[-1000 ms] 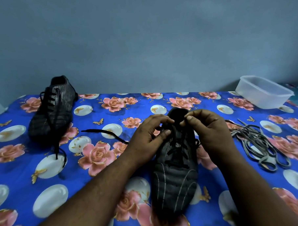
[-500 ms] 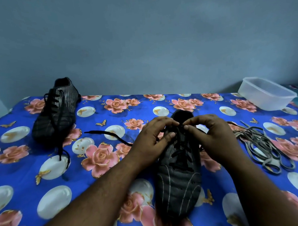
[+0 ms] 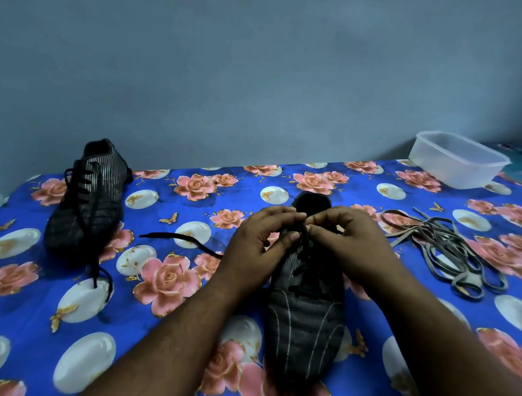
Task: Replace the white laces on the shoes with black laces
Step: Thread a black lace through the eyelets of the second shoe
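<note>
Both hands, left hand and right hand, pinch the black lace above the shoe; soft and limp, best held near its stiff tip

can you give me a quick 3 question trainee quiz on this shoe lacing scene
1. True or false: the plastic tub holds the pale laces.
2. Which shoe do both hands work on? A. the far shoe B. the near shoe
3. Fill in: a loose black lace end trails toward the person's ____ side.

Key
1. False: they lie on the floral cloth, apart from the tub.
2. B: left hand and right hand pinch its lace near the top.
3. left
</note>
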The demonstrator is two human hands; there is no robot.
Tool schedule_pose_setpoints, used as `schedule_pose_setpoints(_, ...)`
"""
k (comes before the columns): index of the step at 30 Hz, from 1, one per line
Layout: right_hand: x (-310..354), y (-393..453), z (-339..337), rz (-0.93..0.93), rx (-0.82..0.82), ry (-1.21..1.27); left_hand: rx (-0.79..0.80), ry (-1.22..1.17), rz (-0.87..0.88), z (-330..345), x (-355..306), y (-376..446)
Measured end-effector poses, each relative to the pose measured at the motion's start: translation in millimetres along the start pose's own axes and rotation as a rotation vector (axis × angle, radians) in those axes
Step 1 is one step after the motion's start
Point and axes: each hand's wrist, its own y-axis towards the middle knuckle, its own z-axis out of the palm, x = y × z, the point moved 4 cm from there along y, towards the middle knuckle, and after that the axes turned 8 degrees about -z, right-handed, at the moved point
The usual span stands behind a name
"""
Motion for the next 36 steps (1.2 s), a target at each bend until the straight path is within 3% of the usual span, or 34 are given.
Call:
schedule_pose_setpoints(6, 3.8, -2.0, -0.1, 0.026, 0.082, 0.126, -0.050, -0.005, 0.009, -4.5, -4.3, -1.9)
schedule_pose_setpoints(11, -8.0, 0.8, -0.7, 0.062, 0.078, -0.242, -0.110, -0.029, 0.036, -7.0, -5.1, -3.1)
schedule_pose_setpoints(16, -7.2, 2.4, -1.7, -0.057, 0.090, -0.172, -0.116, -0.043, 0.037, -5.8, -4.7, -2.3)
schedule_pose_setpoints(22, -12.6, 4.7, -7.1, -0.050, 0.191, -0.031, -0.060, -0.127, -0.092, -4.5, -2.7, -2.9)
schedule_pose_setpoints(26, -19.9, 4.3, -18.4, 0.013, 0.132, 0.126, -0.034, -0.211, -0.132, -2.8, -0.8, -2.3)
schedule_pose_setpoints(32, -29.4, 7.2, -29.1, 0.070, 0.105, 0.131, -0.114, -0.529, -0.442, -9.5, 15.3, 0.2)
schedule_pose_setpoints(36, -32.0, 7.0, -29.5, 0.067, 0.103, 0.130, -0.260, -0.623, -0.504, -25.5, 23.2, 2.1)
